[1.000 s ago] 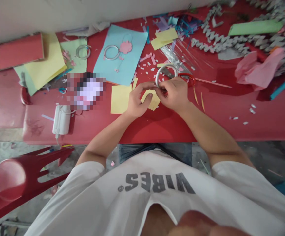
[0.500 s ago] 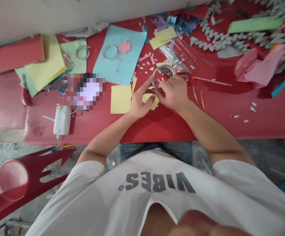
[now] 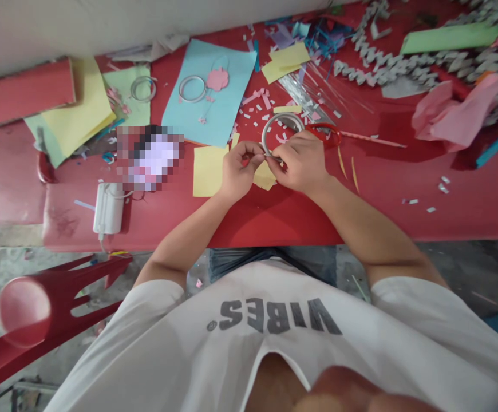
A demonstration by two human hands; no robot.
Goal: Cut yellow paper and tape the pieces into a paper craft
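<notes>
Both hands meet over the red table (image 3: pixel 300 217), pinching the near edge of a silver ring (image 3: pixel 280 121). My left hand (image 3: pixel 239 170) has its fingers curled, with thumb and forefinger closed on the ring's left side. On the ring's lower right, my right hand (image 3: pixel 303 162) is closed too. A crumpled yellow paper piece (image 3: pixel 266 177) lies under the hands. Just left of my left hand sits a yellow square sheet (image 3: pixel 208 170). Red-handled scissors (image 3: pixel 327 133) lie just beyond my right hand.
A light blue sheet (image 3: pixel 223 109) carries a second ring (image 3: pixel 192 88) and a pink flower cutout (image 3: pixel 218 79). A third ring (image 3: pixel 142 88) rests on green paper. White charger (image 3: pixel 108 208) at left, pink paper (image 3: pixel 450 117) and silver chains (image 3: pixel 386 66) at right, red chair (image 3: pixel 47 309) beside me.
My left forefinger, stretched out half a second ago, has curled in to pinch the ring. The ring has shifted slightly left and tilted flatter.
</notes>
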